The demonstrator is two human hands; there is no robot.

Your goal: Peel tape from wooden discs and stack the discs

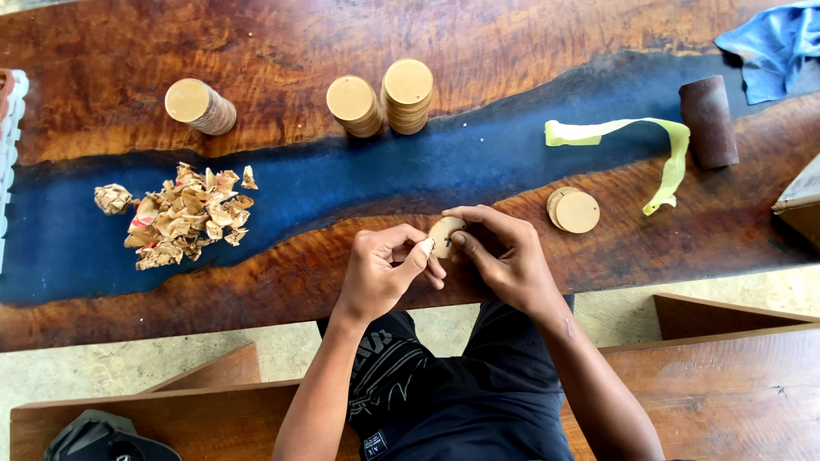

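Both hands meet at the near edge of a dark wooden table [512, 34] with a blue resin band. My left hand [384, 269] and my right hand [504, 256] pinch one small round wooden disc [444, 232] between their fingertips. The disc is held just above the table edge. A short stack of similar discs [574, 210] lies to the right of my right hand. Three taller stacks of discs stand further back: one at the left [201, 105] and two side by side in the middle [354, 104] [407, 94].
A heap of torn paper scraps [184, 215] lies at the left, with a crumpled ball [112, 198] beside it. A yellow strip [649, 141], a brown sandpaper roll [709, 121] and a blue cloth [773, 47] lie at the right. A wooden bench [726, 376] sits below.
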